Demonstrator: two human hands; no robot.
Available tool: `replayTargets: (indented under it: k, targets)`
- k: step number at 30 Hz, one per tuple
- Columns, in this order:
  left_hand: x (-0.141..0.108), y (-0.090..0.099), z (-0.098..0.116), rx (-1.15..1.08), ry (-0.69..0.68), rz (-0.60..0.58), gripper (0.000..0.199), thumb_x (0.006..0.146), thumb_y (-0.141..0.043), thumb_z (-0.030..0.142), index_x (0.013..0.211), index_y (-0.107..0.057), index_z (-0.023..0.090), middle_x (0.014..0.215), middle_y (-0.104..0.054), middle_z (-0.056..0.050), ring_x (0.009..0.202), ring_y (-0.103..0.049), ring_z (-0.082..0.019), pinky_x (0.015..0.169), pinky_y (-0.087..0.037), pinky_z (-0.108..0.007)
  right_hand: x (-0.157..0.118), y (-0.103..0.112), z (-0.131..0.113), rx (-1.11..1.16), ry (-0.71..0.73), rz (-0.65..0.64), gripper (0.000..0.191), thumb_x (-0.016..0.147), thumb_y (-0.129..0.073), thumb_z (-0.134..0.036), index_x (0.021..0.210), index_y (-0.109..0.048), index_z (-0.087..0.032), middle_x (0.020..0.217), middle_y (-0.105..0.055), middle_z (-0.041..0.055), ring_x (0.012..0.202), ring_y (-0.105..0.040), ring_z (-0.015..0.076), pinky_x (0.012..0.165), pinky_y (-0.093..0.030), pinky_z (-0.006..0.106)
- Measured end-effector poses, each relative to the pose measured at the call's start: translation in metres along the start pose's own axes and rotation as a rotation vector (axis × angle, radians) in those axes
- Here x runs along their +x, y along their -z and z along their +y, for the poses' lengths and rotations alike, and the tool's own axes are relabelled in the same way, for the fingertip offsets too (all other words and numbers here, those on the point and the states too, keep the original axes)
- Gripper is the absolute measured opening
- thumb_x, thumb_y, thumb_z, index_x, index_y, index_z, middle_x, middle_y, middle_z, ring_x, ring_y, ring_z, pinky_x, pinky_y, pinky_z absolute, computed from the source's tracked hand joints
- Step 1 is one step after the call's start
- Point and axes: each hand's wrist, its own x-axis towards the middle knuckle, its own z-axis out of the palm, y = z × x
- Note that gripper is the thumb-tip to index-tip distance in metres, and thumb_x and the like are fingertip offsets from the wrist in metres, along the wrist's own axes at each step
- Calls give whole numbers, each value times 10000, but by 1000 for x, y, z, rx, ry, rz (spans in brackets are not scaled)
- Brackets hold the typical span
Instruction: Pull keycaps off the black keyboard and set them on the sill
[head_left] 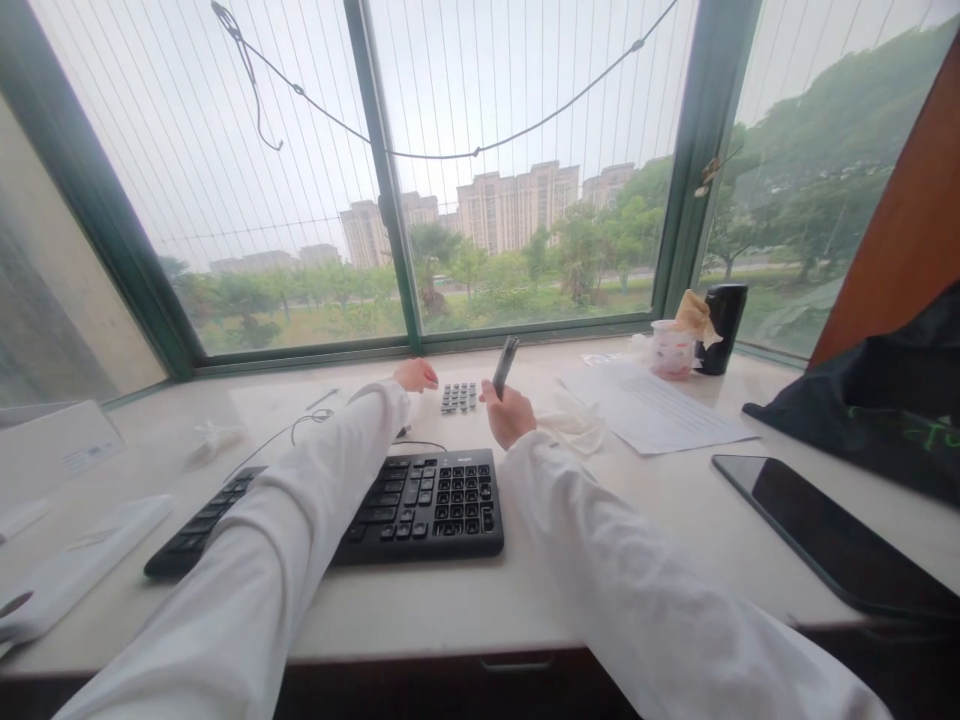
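On the white table lies a black keyboard point(424, 510); the number-pad block at its right end shows bare sockets without keycaps. Beyond it, loose keycaps point(459, 397) are set out in rows. My left hand point(417, 375) is just left of these keycaps, its fingers curled together; whatever they may hold is too small to make out. My right hand point(511, 415), to the right of the rows, is closed around a slim dark stick-like tool point(505, 366) that points upward. My left forearm crosses over the keyboard and hides part of its keys.
Printed sheets point(652, 405), a plastic cup point(673, 350) and a black tumbler point(722, 328) stand or lie at back right. A phone-like black slab point(832, 535) and a dark bag point(877, 400) are at right. A white box point(60, 440) sits left. Crumpled plastic point(574, 425) lies by my right hand.
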Motion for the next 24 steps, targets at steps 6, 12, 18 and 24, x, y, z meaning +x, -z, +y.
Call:
replayTargets:
  k: [6,12,18,24]
  targets:
    - [16,-13,-8,-21,-8,-168,362,920,-576,358,1206,-576,137,1199,-591,-94,1037,-601,-232,870,-533,-417,2,-3,5,-33,19,0,495,936,-340,-560,860,-701,-230,900,-718,71,888,-630,243,777,-410,336]
    - [19,-17,-14,-49,-8,-227,374,921,-574,366,1216,-569,136,1206,-586,-89,1053,-593,-243,877,-530,-426,3,-5,8,-51,57,-23,509,942,-310,-568,877,-680,-224,902,-711,74,844,-623,233,738,-405,333]
    - [24,-15,-15,-97,13,-188,351,811,-706,344,1093,-675,137,1070,-677,-98,845,-638,-174,751,-535,-298,2,-6,9,-63,73,-32,534,938,-291,-584,883,-682,-226,910,-710,78,845,-622,240,724,-402,339]
    - [27,-15,-16,-130,-13,-135,421,589,-838,391,941,-770,171,911,-741,-72,624,-589,-108,565,-451,-193,2,-6,9,-85,63,-23,509,933,-317,-566,866,-689,-225,898,-710,81,865,-625,250,739,-401,344]
